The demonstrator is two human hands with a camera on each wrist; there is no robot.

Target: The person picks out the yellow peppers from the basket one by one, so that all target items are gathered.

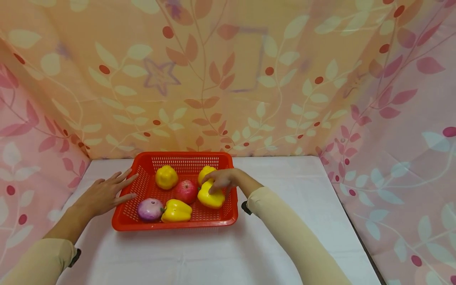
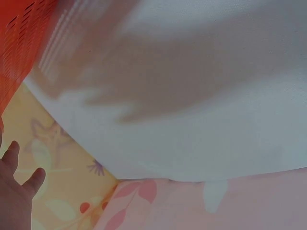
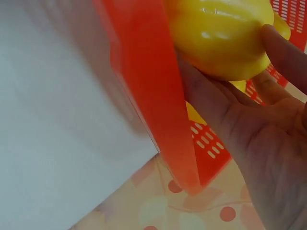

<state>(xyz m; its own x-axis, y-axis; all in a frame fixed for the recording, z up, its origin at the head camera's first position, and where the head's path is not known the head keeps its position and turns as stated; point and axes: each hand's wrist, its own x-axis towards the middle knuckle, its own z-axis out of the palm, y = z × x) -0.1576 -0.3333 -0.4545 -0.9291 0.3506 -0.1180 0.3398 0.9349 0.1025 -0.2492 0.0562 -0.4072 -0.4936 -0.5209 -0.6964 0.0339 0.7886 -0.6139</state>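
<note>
So the right hand [image 1: 224, 179] has got a yellow pepper [image 1: 211, 198] pinched between thumb and fingers, over by the right edge of the red basket [image 1: 174, 227]. Can't really tell if it's lifted off the bottom or not. The left hand [image 1: 106, 194] isn't holding anything, fingers spread out at the basket's left rim; no clue whether they actually touch it.

The basket sits on the desk [image 1: 281, 178], up near the back edge and closer to the back left corner. Also in there: a second yellow pepper [image 1: 204, 173] just behind the pinched one, a yellow veggie [image 1: 166, 178] toward the back left, a red fruit [image 1: 186, 191] mid-basket, plus a purple one [image 1: 151, 209] beside another yellow pepper [image 1: 177, 211] along the front edge.
</note>
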